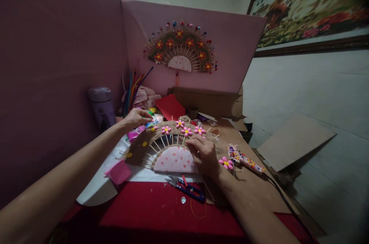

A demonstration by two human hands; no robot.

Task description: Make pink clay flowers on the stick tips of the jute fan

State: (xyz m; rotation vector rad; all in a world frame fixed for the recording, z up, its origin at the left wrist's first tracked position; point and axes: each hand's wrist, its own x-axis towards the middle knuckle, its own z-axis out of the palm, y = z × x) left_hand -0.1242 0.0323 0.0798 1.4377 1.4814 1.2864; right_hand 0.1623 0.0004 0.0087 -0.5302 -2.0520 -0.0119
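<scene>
A half-round craft fan [177, 130] of twine and thin sticks lies on the table. Pink flowers with yellow centres [186, 131] sit along its arch, and bare yellow dots [144, 144] show on its left part. The half-disc at its base [174, 159] is pale pink with dots. My left hand [138, 117] is pinched just above the arch's upper left, near a yellow dot with some pink beside it; anything in its fingertips is too small to name. My right hand [204, 152] hovers over or rests on the fan's right half, fingers bent together, their contents hidden.
Blue-handled snips [188, 189] and a clear gem [183, 200] lie in front on red cloth. A patterned glue gun [245, 159] with a cord is at right. A pink pad [118, 171] lies left. Behind are a purple bottle [101, 105], red sheet [170, 106] and finished fan [180, 50].
</scene>
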